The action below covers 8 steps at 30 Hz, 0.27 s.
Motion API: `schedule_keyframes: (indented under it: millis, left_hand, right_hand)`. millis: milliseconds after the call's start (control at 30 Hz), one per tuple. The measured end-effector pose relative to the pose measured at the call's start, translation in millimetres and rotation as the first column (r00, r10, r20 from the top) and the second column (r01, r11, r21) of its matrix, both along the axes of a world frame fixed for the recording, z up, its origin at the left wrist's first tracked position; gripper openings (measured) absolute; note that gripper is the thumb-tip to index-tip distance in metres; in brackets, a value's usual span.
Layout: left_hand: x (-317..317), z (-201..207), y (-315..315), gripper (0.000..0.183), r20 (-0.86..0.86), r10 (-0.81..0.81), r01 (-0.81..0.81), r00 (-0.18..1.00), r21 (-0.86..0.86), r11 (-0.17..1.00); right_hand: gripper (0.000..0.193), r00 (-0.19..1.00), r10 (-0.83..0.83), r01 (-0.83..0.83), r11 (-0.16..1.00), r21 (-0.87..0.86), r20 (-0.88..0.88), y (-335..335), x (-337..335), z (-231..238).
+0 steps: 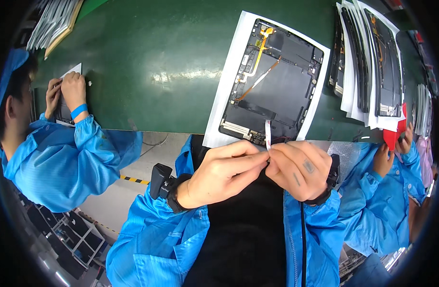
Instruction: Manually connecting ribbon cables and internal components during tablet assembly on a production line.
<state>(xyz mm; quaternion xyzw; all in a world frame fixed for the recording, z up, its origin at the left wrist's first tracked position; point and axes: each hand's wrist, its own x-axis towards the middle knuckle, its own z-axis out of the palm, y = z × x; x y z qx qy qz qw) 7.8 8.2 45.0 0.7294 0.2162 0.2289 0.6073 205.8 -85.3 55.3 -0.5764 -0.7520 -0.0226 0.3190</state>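
My left hand [224,171] and my right hand [300,170] meet at the table's near edge. Their fingertips pinch the lower end of a narrow white strip [268,134], which stands up between them; exactly how each finger grips it is hidden. Just beyond lies an opened tablet housing [289,88], black inside, with an orange flex cable [258,58] and a thinner brown-and-white ribbon cable [260,80] across it. The strip's upper end overlaps the housing's near part in the picture; I cannot tell whether it touches. Under the housing is a white foam-like sheet [230,67].
The green table [157,62] extends left. At right stand several tablet housings [386,62] interleaved with white sheets. A stack of thin sheets [54,21] lies far left. Co-workers in blue sit at left [61,162] and right [382,201], the latter near a red piece [394,134].
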Motion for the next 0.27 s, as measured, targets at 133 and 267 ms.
schedule_keyframes:
  millis: [133,267]
  left_hand:
    - [0.3,-2.8,1.3,0.027,-0.004,0.003,-0.004,1.0,-0.048,0.999]
    - [-3.1,-3.4,0.1,0.026,-0.02,-0.033,0.032,0.999,-0.073,0.997]
  right_hand:
    - [0.025,1.0,-0.004,0.003,1.0,-0.028,-0.01,5.0,0.0,-3.4]
    - [0.024,1.0,-0.002,-0.001,0.995,-0.102,-0.031,8.1,0.8,-2.6]
